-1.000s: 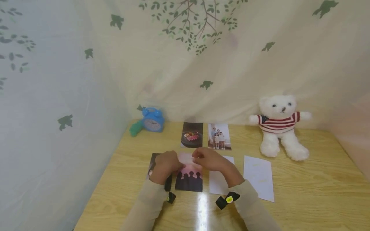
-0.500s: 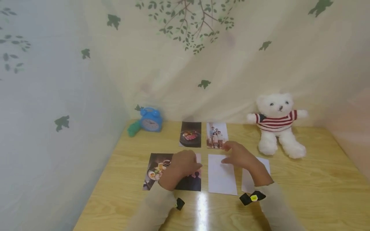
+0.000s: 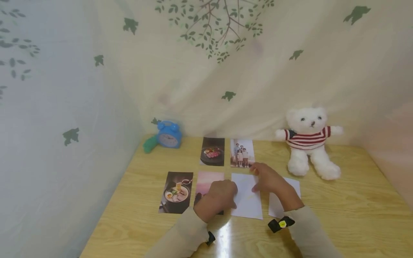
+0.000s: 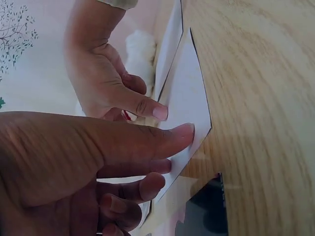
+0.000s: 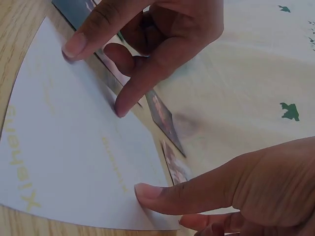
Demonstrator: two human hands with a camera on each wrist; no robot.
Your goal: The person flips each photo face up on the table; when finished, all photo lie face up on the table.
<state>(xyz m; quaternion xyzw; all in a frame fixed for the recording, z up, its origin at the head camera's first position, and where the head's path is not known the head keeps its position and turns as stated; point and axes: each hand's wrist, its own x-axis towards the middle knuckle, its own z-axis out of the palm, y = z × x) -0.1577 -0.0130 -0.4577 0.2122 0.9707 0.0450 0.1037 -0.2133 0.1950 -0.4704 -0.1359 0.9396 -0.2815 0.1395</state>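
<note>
A white face-down card lies on the wooden table between my hands. My left hand pinches its left edge; in the left wrist view the thumb lies on top of the card, with the other fingers curled at the edge. My right hand holds the far right side. In the right wrist view its thumb presses the card, which bows up slightly. Left of the card lie a pink sunset photo and a ramen photo.
A meat photo and a family photo lie further back. A second white card sits partly under my right forearm. A blue alarm clock stands back left, a white teddy bear back right. Patterned curtains enclose the table.
Both hands left the pink sunset photo and moved right. The left hand uncovered the ramen photo and reached the white card's left edge; the right hand settled on its far side.
</note>
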